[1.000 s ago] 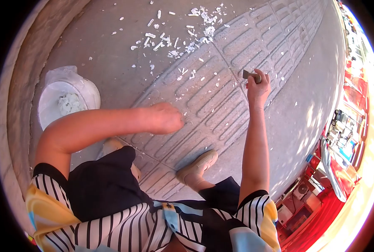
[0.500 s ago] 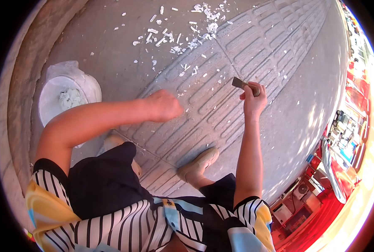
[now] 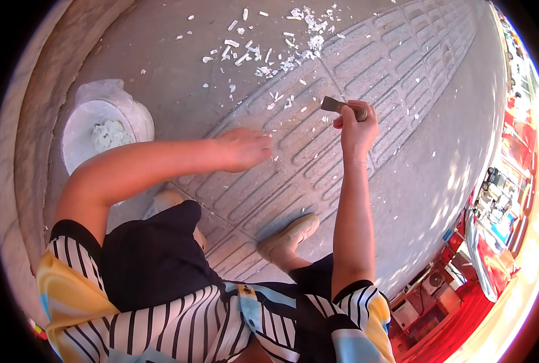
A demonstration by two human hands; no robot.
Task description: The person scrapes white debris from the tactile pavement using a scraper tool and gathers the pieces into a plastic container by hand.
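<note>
My right hand (image 3: 361, 128) grips a scraper (image 3: 332, 105) by its handle, with the flat dark blade pointing left over the ribbed paving. My left hand (image 3: 245, 149) is lowered over the paving, palm down, its fingers curled together. Whatever those fingers hold, if anything, is hidden; a small white fleck shows at the fingertips. White scraps (image 3: 289, 101) lie scattered on the ground near both hands. Beside my left forearm stands a white bucket (image 3: 143, 124) lined with a clear plastic bag (image 3: 100, 91), with crumpled white scraps (image 3: 110, 134) inside.
More white scraps and short white sticks (image 3: 242, 58) lie farther out on the pavement. A stone kerb (image 3: 24, 139) runs along the left. My shoe (image 3: 289, 237) rests on the ribbed tiles (image 3: 308, 172). Red stalls (image 3: 445, 314) with goods line the right edge.
My left hand's fingers have loosened slightly from a tighter fist. The scraper in my right hand has moved a little left and up. The view has shifted slightly.
</note>
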